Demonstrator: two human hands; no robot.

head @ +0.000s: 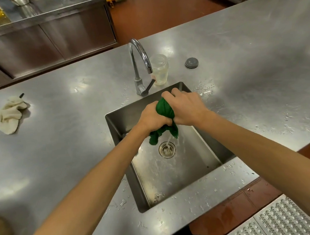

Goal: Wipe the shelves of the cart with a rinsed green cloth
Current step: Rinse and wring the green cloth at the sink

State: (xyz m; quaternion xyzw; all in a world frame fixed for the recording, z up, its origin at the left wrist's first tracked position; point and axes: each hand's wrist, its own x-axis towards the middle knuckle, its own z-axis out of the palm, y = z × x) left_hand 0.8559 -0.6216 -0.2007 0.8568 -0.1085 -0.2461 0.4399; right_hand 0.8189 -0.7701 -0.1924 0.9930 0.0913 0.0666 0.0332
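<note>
A dark green cloth [164,108] is bunched and twisted between both hands over the steel sink [209,150]. My left hand [151,117] grips its lower part, and my right hand [185,107] grips the upper part. Loose ends of the cloth hang below the hands, and a thin stream of water runs from them toward the drain [167,149]. The curved chrome tap [139,64] stands behind the sink; no water comes from its spout. The cart is not in view.
A clear jar [159,69] stands behind the tap, with a grey round lid [192,62] to its right. A crumpled beige cloth [7,115] lies at the far left of the wet steel counter [71,139]. Steel cabinets [47,38] stand beyond, with a perforated floor grate [281,220] at the lower right.
</note>
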